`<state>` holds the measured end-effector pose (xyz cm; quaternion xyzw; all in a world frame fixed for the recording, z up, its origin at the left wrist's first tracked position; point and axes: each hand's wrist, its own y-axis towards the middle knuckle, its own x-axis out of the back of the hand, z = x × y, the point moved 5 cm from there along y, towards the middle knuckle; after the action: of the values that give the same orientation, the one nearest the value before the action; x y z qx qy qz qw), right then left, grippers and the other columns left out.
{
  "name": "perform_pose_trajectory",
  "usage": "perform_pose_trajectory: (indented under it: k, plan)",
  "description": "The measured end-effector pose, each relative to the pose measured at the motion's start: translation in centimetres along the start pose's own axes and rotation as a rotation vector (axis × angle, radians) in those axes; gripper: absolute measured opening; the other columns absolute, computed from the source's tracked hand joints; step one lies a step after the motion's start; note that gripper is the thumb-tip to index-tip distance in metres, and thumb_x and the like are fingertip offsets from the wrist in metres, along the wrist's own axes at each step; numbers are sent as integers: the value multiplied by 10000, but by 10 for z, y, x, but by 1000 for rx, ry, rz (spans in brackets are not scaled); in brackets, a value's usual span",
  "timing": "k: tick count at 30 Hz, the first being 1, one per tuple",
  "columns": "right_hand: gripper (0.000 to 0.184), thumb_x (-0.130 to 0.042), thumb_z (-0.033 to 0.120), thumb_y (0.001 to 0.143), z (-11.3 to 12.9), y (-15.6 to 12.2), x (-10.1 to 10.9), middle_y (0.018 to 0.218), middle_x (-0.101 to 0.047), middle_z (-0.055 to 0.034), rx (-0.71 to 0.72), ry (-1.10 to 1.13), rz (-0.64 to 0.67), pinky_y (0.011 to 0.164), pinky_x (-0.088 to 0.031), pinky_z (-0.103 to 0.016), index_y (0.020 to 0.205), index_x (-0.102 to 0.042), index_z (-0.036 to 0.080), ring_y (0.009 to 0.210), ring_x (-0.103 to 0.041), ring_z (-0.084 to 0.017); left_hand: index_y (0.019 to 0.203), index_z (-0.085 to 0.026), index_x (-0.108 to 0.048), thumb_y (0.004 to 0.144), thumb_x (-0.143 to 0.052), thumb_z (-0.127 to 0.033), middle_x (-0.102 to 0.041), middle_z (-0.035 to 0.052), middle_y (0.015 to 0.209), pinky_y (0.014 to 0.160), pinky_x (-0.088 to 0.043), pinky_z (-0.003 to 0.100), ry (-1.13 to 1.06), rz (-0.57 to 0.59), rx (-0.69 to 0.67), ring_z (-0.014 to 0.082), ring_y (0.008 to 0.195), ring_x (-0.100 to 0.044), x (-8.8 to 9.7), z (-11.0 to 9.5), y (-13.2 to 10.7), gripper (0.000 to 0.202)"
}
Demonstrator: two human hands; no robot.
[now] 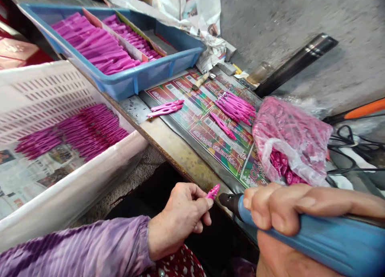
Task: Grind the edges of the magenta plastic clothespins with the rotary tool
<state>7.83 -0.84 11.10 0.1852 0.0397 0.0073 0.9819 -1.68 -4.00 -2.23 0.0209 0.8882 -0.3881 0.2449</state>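
Between thumb and fingers, my left hand point(180, 215) pinches a small glossy pink plastic piece point(213, 192) with a pointed end. Most of that piece is hidden inside the grip. My right hand point(282, 207) is wrapped round a blue electric screwdriver point(327, 241) with a black nose point(230, 202). The nose points left, close to the pink tip; a small gap shows between them. Both hands are in front of the bench edge. On the bench mat lie a single slim pink piece point(223, 125), a pink pair point(166, 108) and a stacked bundle point(236, 106).
A blue tray point(120, 84) of pink parts with cardboard dividers stands at the back left. Below it, a white basket point(45, 92) holds rows of pink pieces on newspaper. A plastic bag point(291, 128) of pink parts, a black tube point(297, 62) and cables point(345, 142) occupy the right.
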Motion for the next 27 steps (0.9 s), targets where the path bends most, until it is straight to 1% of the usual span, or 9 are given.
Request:
perform_pose_trajectory:
  k: [5, 9, 12, 15, 19, 21, 23, 24, 27]
  plan:
    - [314, -627, 504, 1004, -3, 8, -8, 556, -557, 30, -11, 22, 104, 515, -452, -348, 809, -696, 267, 464, -533, -157, 748, -168, -557, 991, -559, -58, -553, -61, 479, 410, -229, 180, 37, -36, 2, 38, 365, -360, -1, -5, -3, 267]
    - [306, -711, 528, 936, -1, 10, -14, 559, -578, 34, 38, 5, 136, 533, -476, -350, 798, -695, 256, 472, -554, -158, 731, -167, -553, 995, -562, -59, -550, -60, 478, 412, -223, 179, 53, -46, -6, 35, 368, -363, 0, -7, -4, 286]
    - [527, -712, 726, 870, 0, 6, -16, 565, -538, 48, 18, -44, 6, 557, -470, -328, 734, -624, 225, 496, -516, -131, 731, -166, -548, 1000, -573, -80, -556, -58, 481, 405, -218, 177, 50, -35, -23, 33, 359, -361, 1, -7, -3, 284]
    - [652, -632, 828, 846, 1, 0, -15, 572, -490, 60, 1, -72, -115, 592, -467, -316, 669, -548, 205, 512, -490, -112, 721, -166, -538, 995, -576, -88, -559, -56, 481, 395, -219, 176, 63, -25, -28, 28, 342, -342, 1, -9, -1, 288]
    - [663, -622, 865, 818, 6, -6, -4, 587, -520, 52, 73, -56, -88, 632, -495, -340, 699, -572, 215, 538, -519, -130, 731, -173, -533, 974, -560, -94, -563, -56, 494, 393, -215, 173, 107, -22, -34, 31, 337, -346, 0, -8, -1, 257]
    - [569, -629, 803, 876, 4, -8, 10, 624, -566, 34, 54, -24, -64, 642, -505, -370, 789, -632, 240, 552, -542, -155, 763, -191, -527, 963, -567, -130, -573, -55, 513, 395, -221, 184, 157, -7, -50, 49, 346, -366, 3, -5, -2, 213]
    - [428, -665, 678, 923, 1, -10, 25, 622, -561, 17, 68, -9, -48, 631, -505, -397, 855, -668, 255, 557, -549, -179, 782, -206, -529, 946, -589, -175, -578, -50, 534, 413, -243, 204, 272, 12, -144, 74, 378, -393, 9, -8, -4, 177]
    - [380, -673, 636, 932, -1, -11, 34, 623, -553, 11, 103, -5, -69, 616, -497, -397, 880, -675, 260, 555, -539, -180, 781, -207, -542, 936, -601, -192, -584, -41, 553, 439, -273, 214, 369, 6, -252, 89, 415, -422, 13, -15, -6, 167]
    - [387, -699, 651, 904, -9, -9, 52, 611, -535, 8, 165, 29, -56, 569, -490, -395, 939, -692, 265, 532, -519, -181, 766, -189, -602, 935, -616, -235, -644, 20, 705, 616, -395, 244, 768, -132, -812, 137, 639, -556, 30, -54, -18, 176]
